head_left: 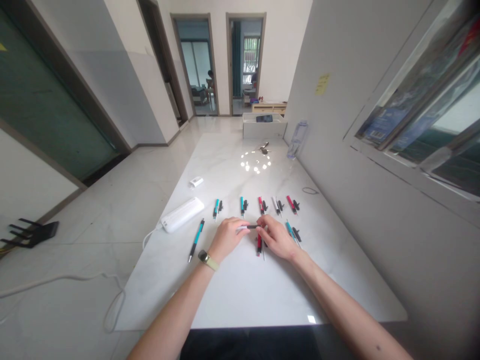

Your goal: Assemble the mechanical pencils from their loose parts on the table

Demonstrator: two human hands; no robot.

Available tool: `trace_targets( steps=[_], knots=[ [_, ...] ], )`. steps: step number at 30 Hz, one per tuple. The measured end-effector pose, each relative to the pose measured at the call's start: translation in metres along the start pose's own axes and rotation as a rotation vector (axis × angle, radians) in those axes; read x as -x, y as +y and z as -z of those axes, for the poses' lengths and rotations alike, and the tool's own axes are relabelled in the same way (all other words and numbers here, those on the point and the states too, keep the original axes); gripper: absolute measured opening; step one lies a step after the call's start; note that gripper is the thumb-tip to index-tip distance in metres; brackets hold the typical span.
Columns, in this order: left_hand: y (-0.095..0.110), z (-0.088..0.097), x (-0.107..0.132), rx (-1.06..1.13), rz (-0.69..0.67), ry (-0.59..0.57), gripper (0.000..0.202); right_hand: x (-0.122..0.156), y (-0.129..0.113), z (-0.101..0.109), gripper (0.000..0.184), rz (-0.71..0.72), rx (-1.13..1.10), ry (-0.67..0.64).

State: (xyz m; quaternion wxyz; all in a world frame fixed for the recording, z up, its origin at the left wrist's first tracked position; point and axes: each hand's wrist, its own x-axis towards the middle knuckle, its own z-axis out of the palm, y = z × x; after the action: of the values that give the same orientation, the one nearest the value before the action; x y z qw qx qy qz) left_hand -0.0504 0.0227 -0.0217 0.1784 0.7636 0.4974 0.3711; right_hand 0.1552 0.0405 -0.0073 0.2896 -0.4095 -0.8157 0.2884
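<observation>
- Fingers (237, 226) of both hands pinch a slim black-and-white pen (248, 227) from opposite ends, the left hand (226, 239) at its pale end, the right hand (277, 238) at its dark end, just above a marble-topped bench (348, 295).
- Gripped at both ends, the pen stays level and its middle stays in view.
- Beyond the hands, a row of five pens (260, 204) lies evenly spaced, each barrel paired with a small black part just beside it, so every pair stays separate.
- Under the right hand lies a red pen (258, 245); just to its right, a teal pen (290, 230) keeps a black part alongside.
- Left of the hands, a lone teal-and-black pen (196, 240) lies slanted.
- Farther along sit a white corded device (182, 214), keys (264, 148) and a white box (264, 125).
</observation>
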Motion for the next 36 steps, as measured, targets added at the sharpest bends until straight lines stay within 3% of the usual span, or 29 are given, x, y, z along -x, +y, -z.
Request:
trace_targets(
  steps=[17, 22, 36],
  knots=[
    [0.0071, 0.0015, 0.0002, -0.037, -0.005, 0.001, 0.016, 0.0013, 0.0011, -0.0017, 0.021, 0.063, 0.028, 0.005],
    [0.0089, 0.0001, 0.0003, -0.024, -0.001, 0.002, 0.017, 0.0016, -0.0001, -0.0016, 0.014, 0.125, 0.065, 0.018],
    [0.009, -0.0012, 0.0004, 0.0, -0.008, 0.009, 0.018, 0.0015, -0.0013, -0.0018, 0.015, 0.125, 0.057, 0.032]
  ],
)
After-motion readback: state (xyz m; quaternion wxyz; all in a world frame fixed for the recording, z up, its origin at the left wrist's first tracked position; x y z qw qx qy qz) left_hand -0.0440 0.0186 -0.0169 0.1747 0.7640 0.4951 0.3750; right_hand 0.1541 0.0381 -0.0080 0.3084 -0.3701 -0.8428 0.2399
